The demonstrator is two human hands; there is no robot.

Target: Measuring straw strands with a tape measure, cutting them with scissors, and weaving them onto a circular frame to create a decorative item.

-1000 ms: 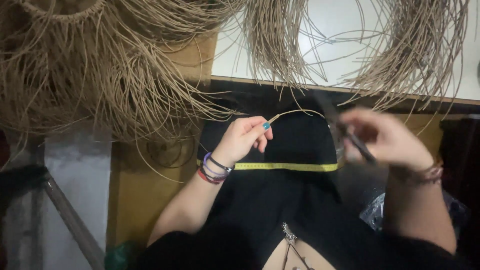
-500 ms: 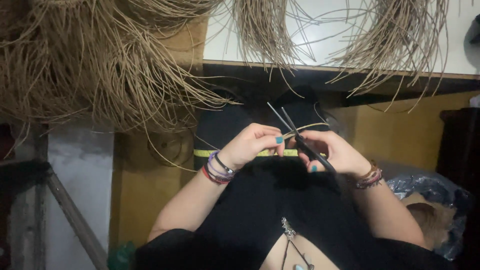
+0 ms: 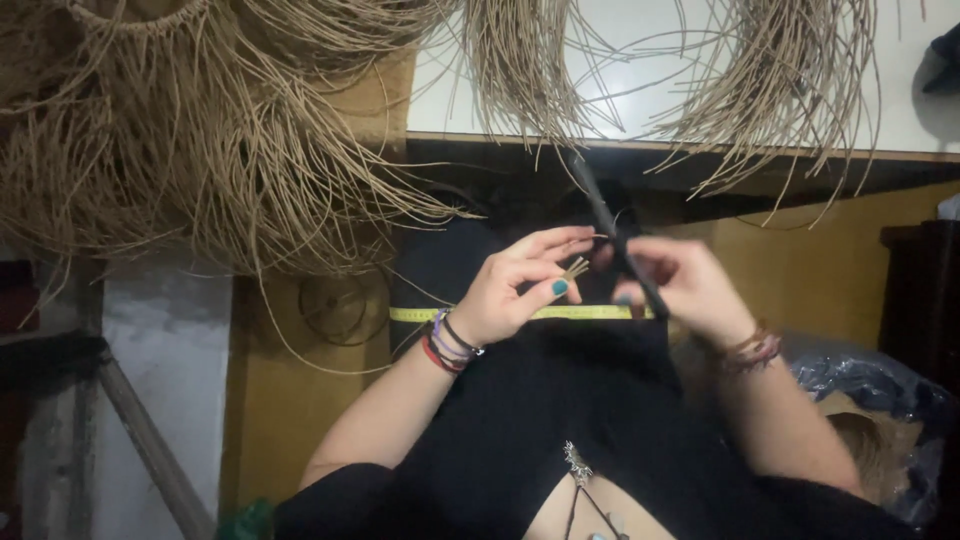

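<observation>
Both hands have drawn closer together and lifted since a moment ago, the dark scissors now tilted up toward the white table. Her left hand pinches a short bundle of tan fibre ends between thumb and fingers above the yellow tape measure on her lap, while the right hand is closed around the scissor handles. I'd keep the ends taut and squared, and hold the blades clear of the fingertips.
</observation>
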